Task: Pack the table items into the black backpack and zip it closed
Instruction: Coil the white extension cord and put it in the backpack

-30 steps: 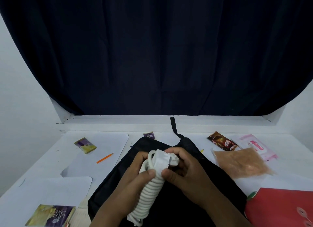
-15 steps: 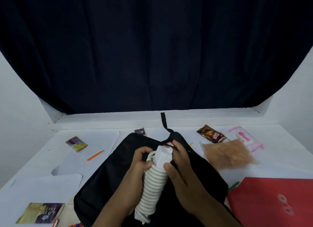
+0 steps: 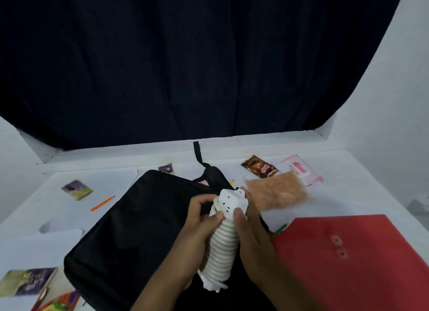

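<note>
Both hands — left hand, right hand — grip a white power strip, its cord coiled tightly round it. It hangs above the black backpack on the counter.

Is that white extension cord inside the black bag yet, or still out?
Still out. Both the left hand and right hand hold the white extension cord, its cable wound around it, above the black backpack.

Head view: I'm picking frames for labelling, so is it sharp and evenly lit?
Head view: dim, flat light; wide-angle bending at the table edge; soft blur on the purple packet; the black backpack loses detail; the white extension cord reads clearly.
</note>
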Available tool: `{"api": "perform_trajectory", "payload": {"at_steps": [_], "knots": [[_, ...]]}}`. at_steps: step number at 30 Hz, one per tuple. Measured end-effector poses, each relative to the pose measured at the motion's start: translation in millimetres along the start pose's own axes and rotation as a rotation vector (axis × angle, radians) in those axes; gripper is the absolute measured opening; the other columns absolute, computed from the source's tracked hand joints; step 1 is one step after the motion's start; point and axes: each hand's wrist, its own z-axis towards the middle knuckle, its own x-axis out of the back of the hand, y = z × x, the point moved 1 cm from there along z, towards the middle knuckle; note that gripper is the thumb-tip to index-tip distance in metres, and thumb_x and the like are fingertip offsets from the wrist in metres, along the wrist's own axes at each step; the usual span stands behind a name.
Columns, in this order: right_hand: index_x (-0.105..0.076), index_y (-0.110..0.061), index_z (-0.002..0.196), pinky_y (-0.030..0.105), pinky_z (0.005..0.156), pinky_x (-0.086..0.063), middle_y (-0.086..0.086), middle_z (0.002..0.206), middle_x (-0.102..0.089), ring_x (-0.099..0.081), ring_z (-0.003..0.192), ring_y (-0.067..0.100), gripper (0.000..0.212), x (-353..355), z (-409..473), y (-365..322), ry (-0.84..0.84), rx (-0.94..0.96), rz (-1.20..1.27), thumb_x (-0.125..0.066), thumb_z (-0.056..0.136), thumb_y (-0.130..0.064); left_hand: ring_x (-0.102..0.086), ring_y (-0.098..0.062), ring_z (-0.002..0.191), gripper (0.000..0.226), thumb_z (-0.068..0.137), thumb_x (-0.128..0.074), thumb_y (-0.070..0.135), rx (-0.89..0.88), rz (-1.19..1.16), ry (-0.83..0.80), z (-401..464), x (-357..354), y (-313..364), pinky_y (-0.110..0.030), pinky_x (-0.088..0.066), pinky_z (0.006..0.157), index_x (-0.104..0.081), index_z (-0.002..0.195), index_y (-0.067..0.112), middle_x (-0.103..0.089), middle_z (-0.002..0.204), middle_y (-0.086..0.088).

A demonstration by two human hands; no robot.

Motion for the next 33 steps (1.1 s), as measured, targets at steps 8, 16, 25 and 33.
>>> {"api": "perform_trajectory", "payload": {"at_steps": [8, 16, 25, 33], "knots": [[-0.054, -0.017, 0.13, 0.026, 0.09, -0.052, 0.005, 0.116, -0.067, -0.065, 0.111, 0.015, 0.052, -3, -13, -25, 0.164, 0.032, 0.093, -0.059, 0.084, -0.042, -0.063, -0.03, 0.1, 0.032, 0.09, -0.055, 0.034, -0.031, -0.027, -0.12, -2, 1, 8, -0.052, -0.048, 0.095, -0.056, 0.122, 0.027, -0.057, 0.116, -0.029], [-0.064, -0.027, 0.121, 0.054, 0.095, -0.054, 0.005, 0.112, -0.072, -0.069, 0.106, 0.027, 0.045, -10, -39, -22, 0.416, -0.128, 0.211, -0.064, 0.078, -0.041, -0.07, -0.024, 0.088, 0.002, 0.095, -0.065, 0.022, -0.026, 0.069, -0.027, -15, -14, -6, -0.037, -0.057, 0.075, -0.065, 0.097, 0.023, -0.072, 0.094, -0.009], [-0.071, -0.021, 0.098, 0.056, 0.076, -0.06, 0.009, 0.09, -0.074, -0.072, 0.085, 0.034, 0.024, 11, -72, -17, 0.827, -0.281, 0.21, -0.056, 0.089, -0.037, -0.06, 0.002, 0.095, 0.015, 0.099, -0.061, 0.028, -0.082, 0.369, -0.18, -31, -48, -14, -0.015, -0.048, 0.085, -0.074, 0.092, 0.031, -0.062, 0.104, 0.006], [-0.072, -0.014, 0.09, 0.061, 0.072, -0.058, 0.019, 0.091, -0.072, -0.071, 0.081, 0.04, 0.037, 70, -39, -19, 0.655, -0.413, 0.231, -0.054, 0.08, -0.044, -0.058, -0.001, 0.097, 0.035, 0.098, -0.062, 0.021, -0.14, 0.443, -0.288, -7, -56, -18, -0.01, -0.042, 0.09, -0.064, 0.125, 0.043, -0.057, 0.102, 0.003]]}}
